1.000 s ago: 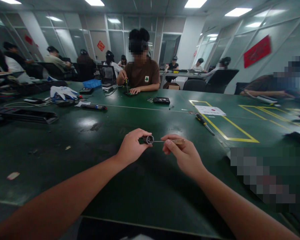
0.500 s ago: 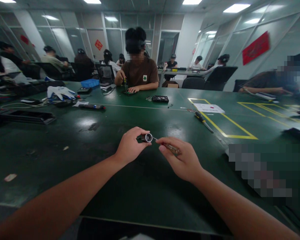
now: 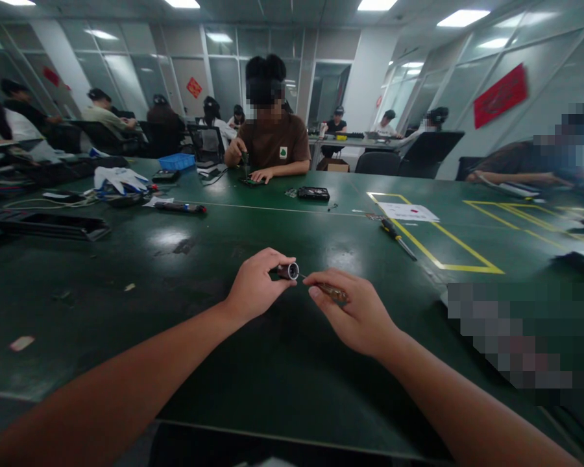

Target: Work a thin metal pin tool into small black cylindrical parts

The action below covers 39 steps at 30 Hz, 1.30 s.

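Between the thumb and fingers of my left hand [image 3: 254,283] is a small dark cylinder [image 3: 288,271] with a bright metal rim, its open end facing right and toward me. My right hand [image 3: 353,308] is closed around the amber, see-through handle of a small screwdriver [image 3: 331,291]. The thin shaft points left, its tip close to the cylinder's rim; whether it touches I cannot tell. Both hands are held above the green table [image 3: 253,383].
A yellow-and-black screwdriver [image 3: 399,239] lies right of centre, near a white paper [image 3: 407,211]. White gloves [image 3: 119,180], a pen-like tool [image 3: 180,207] and a black tray [image 3: 58,226] are on the left. Across the table a person [image 3: 272,139] works on a small device.
The cylinder has turned a little, so its open end faces more to the right and its side shows more. The screwdriver stays at nearly the same place by the rim.
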{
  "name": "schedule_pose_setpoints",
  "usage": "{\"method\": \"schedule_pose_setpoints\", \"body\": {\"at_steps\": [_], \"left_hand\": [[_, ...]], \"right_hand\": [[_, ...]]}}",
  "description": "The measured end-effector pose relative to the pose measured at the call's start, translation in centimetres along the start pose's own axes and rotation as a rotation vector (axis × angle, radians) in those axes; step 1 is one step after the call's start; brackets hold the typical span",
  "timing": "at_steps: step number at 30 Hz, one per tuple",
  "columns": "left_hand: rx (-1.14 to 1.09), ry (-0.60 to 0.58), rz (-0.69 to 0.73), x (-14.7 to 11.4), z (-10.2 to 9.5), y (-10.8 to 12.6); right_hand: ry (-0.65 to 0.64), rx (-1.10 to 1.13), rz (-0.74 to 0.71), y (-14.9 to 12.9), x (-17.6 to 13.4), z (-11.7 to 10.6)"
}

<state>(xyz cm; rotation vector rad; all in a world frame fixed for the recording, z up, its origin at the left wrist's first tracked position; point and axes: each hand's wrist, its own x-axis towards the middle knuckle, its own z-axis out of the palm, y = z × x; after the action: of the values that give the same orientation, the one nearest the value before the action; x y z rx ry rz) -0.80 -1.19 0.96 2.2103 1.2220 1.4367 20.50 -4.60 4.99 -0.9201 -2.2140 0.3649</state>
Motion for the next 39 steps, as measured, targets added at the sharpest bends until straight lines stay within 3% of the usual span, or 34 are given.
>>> {"method": "schedule_pose_setpoints", "body": {"at_steps": [5,9,13,23,32,39], "left_hand": [[-0.014,-0.011,-0.005,-0.1,0.1,-0.2],[0.001,-0.010,-0.037,0.0,0.1,-0.2],[0.010,-0.023,-0.059,0.0,0.0,0.1],[-0.001,-0.019,-0.056,0.1,0.0,0.2],[-0.017,-0.020,-0.061,0.0,0.0,0.0],[-0.008,-0.008,-0.048,0.1,0.1,-0.2]], "right_hand": [[-0.019,0.114,0.047,0.1,0.0,0.3],[0.069,0.499,0.280,1.0,0.3,0.8],[0.134,0.756,0.395,2.2,0.7,1.1],[0.107,0.595,0.347,1.6,0.0,1.3],[0.303,0.733,0.436,2.5,0.9,1.3],[0.370,0.755,0.372,2.9,0.7,0.9]]}}
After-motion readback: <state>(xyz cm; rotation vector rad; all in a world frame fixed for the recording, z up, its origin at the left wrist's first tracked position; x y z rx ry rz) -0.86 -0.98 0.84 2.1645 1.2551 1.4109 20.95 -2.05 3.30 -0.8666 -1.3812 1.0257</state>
